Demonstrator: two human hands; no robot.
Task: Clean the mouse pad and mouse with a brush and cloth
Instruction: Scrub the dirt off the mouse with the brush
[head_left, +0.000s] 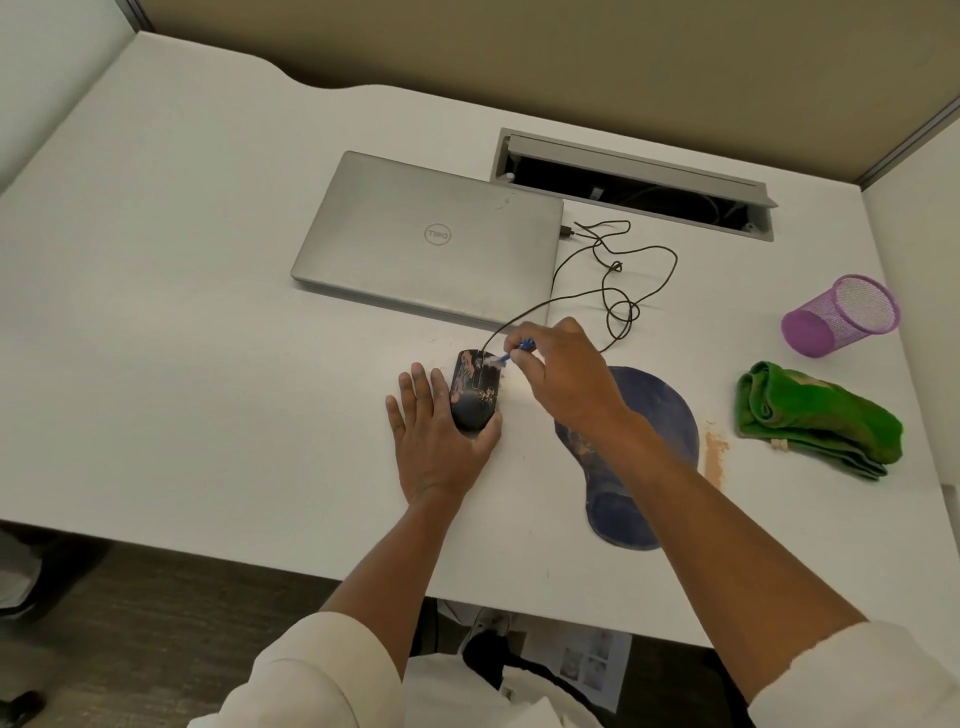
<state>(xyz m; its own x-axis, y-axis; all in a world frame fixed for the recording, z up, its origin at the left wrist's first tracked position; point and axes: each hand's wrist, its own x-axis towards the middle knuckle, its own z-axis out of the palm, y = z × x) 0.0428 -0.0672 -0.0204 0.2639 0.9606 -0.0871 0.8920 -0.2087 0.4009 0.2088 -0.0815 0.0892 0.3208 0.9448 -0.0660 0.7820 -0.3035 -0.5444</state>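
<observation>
A black wired mouse (475, 387) with orange-tan dust smears lies on the white desk, left of the mouse pad. My left hand (435, 436) rests flat beside it, thumb and palm bracing its near end. My right hand (561, 374) pinches a small blue brush (514, 352), whose pale bristles touch the mouse's top right near the buttons. The dark blue mouse pad (654, 415) with a wrist rest lies under my right forearm, partly hidden. A folded green cloth (815, 415) sits at the right.
A closed silver laptop (431, 239) lies behind the mouse, the mouse cable (618, 275) looping to its side. A purple mesh cup (841, 314) lies tipped at right. An open cable tray (634, 182) is at the back. Tan powder (714, 452) marks the desk beside the pad.
</observation>
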